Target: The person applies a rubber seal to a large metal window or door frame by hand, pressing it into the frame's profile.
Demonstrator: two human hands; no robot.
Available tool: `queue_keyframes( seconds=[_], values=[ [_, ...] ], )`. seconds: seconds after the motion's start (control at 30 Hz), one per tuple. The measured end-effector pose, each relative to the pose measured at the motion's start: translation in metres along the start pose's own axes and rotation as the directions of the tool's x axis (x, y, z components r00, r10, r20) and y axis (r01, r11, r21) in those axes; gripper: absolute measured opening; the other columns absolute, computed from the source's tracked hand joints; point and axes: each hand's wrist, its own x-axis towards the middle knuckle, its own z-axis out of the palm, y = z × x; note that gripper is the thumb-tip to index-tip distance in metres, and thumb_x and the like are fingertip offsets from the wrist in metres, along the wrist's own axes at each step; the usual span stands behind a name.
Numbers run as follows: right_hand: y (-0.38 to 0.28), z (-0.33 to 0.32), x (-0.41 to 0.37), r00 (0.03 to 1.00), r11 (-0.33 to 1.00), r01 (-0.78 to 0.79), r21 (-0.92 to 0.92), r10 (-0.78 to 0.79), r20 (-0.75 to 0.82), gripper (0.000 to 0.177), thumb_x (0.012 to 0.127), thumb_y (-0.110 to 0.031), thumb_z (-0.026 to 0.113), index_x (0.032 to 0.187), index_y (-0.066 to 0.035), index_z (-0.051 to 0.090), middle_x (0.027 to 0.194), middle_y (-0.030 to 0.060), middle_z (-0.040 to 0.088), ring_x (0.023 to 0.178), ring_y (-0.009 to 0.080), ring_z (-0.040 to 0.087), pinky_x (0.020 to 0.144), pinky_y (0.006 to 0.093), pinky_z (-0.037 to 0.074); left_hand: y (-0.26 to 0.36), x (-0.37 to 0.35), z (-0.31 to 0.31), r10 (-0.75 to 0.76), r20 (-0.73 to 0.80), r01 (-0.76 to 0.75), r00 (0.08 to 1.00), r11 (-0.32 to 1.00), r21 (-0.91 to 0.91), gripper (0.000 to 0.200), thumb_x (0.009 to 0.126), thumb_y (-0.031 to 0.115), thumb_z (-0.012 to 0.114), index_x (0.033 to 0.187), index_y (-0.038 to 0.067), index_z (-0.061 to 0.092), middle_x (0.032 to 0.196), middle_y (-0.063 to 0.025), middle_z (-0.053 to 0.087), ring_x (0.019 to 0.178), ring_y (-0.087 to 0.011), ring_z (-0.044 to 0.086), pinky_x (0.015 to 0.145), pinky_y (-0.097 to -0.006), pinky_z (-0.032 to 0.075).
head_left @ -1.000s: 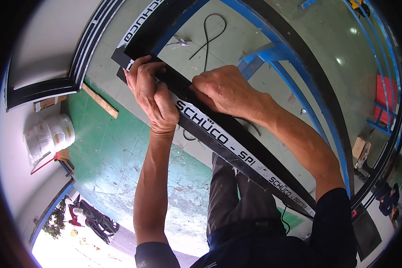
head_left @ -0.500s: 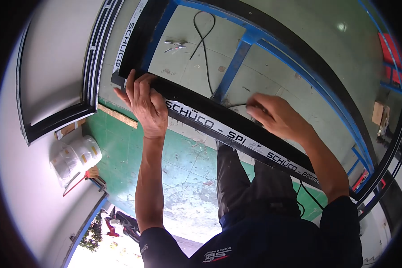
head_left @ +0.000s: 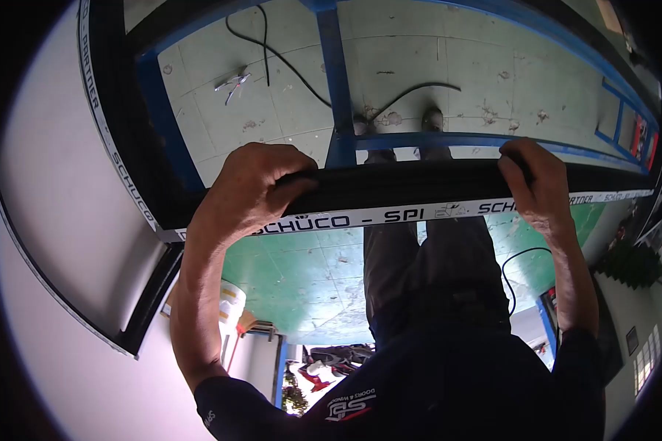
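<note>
A black window or door frame (head_left: 404, 177) lies across the view in front of my body, its near edge bearing a white strip printed "SCHÜCO - SPI". My left hand (head_left: 251, 189) is closed over this near bar, left of the middle, fingers curled over the far side and thumb against the black profile. Further right, my right hand (head_left: 538, 182) grips the same bar, its thumb on top. The frame rests on or against a blue metal stand (head_left: 332, 70), whose bars show through the opening.
A black cable (head_left: 299, 76) and a silver plier-like tool (head_left: 233, 85) lie on the tiled floor beyond the bar. At the left, another dark frame (head_left: 151, 305) leans by the white wall. A white wrapped roll (head_left: 232, 303) stands beneath it.
My left hand has moved from the corner along the bar and wrapped over it. My right hand has come down from above the bar to grip it. The view has turned, levelling the bar.
</note>
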Motion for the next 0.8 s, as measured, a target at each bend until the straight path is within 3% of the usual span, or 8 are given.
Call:
queue_keyframes(
  seconds=[0.07,0.2,0.33,0.5,0.53,0.63,0.77,0.8],
  values=[
    [0.000,0.001,-0.001,0.999,1.000,0.004,0.017,-0.003,-0.042,0.018,0.092,-0.018,0.070,0.092,0.000,0.066,0.080,0.0159,0.068,0.069,0.0322,0.068,0.066,0.0378,0.053,0.003,0.000,0.002,-0.045,0.002,0.045,0.999,0.995,-0.085,0.014,0.084,0.000,0.076,0.098,-0.002,0.075,0.084,-0.0130,0.075,0.071,-0.0187,0.070,0.069,-0.0308,0.055],
    [0.005,0.004,-0.007,0.996,1.000,0.003,0.003,-0.003,-0.086,0.024,0.093,-0.025,0.069,0.090,-0.002,0.067,0.077,0.0152,0.068,0.067,0.0320,0.068,0.065,0.0391,0.054,0.015,0.001,0.004,-0.384,0.075,0.391,0.920,0.900,-0.193,0.016,0.092,0.003,0.067,0.105,-0.004,0.075,0.086,-0.0083,0.075,0.074,-0.0090,0.064,0.067,-0.0262,0.051],
    [0.011,0.011,-0.011,0.983,0.998,0.060,-0.036,-0.065,-0.173,0.028,0.095,-0.030,0.068,0.085,-0.004,0.068,0.074,0.0134,0.068,0.067,0.0327,0.068,0.065,0.0413,0.054,0.018,0.003,0.007,-0.319,0.063,0.324,0.946,0.938,-0.122,0.019,0.095,0.007,0.065,0.106,-0.004,0.075,0.084,-0.0104,0.076,0.070,-0.0091,0.063,0.066,-0.0276,0.052],
    [0.027,0.022,-0.014,0.949,0.967,0.134,-0.219,-0.189,-0.254,0.034,0.095,-0.035,0.067,0.080,-0.005,0.068,0.068,0.0115,0.066,0.062,0.0324,0.067,0.061,0.0409,0.053,0.028,0.008,0.005,-0.448,0.110,0.453,0.887,0.891,-0.022,0.021,0.095,0.005,0.064,0.111,-0.004,0.074,0.087,-0.0083,0.075,0.074,-0.0078,0.064,0.069,-0.0247,0.053],
    [0.031,0.027,-0.013,0.930,0.961,0.156,-0.230,-0.221,-0.294,0.037,0.096,-0.039,0.067,0.078,-0.006,0.069,0.063,0.0089,0.065,0.059,0.0279,0.067,0.060,0.0390,0.053,0.031,0.011,0.002,-0.473,0.129,0.477,0.871,0.879,0.001,0.022,0.095,0.006,0.064,0.112,-0.004,0.075,0.088,-0.0093,0.076,0.074,-0.0084,0.066,0.069,-0.0252,0.053],
    [0.024,0.017,-0.016,0.958,0.980,0.123,-0.158,-0.158,-0.239,0.027,0.094,-0.029,0.069,0.083,-0.004,0.067,0.076,0.0124,0.069,0.066,0.0314,0.068,0.064,0.0408,0.054,0.039,0.016,-0.004,-0.455,0.187,0.473,0.870,0.879,-0.059,0.027,0.096,0.008,0.063,0.120,-0.002,0.073,0.092,-0.0100,0.078,0.074,-0.0091,0.069,0.070,-0.0249,0.056],
    [0.027,0.021,-0.019,0.901,0.945,0.194,-0.262,-0.278,-0.332,0.030,0.094,-0.031,0.070,0.084,-0.004,0.069,0.072,0.0090,0.068,0.060,0.0260,0.066,0.063,0.0377,0.054,0.031,0.013,-0.006,-0.423,0.204,0.442,0.883,0.895,-0.056,0.027,0.098,0.007,0.062,0.121,-0.001,0.073,0.093,-0.0095,0.078,0.075,-0.0083,0.070,0.069,-0.0223,0.056],
    [0.008,0.007,-0.021,0.945,0.992,0.082,-0.100,-0.109,-0.308,0.023,0.083,-0.018,0.074,0.072,0.000,0.066,0.064,0.0153,0.066,0.060,0.0347,0.068,0.057,0.0428,0.054,0.024,0.017,-0.006,-0.385,0.208,0.402,0.899,0.914,-0.048,0.026,0.098,0.007,0.062,0.121,0.000,0.073,0.094,-0.0096,0.078,0.075,-0.0082,0.070,0.069,-0.0218,0.056]
  ],
)
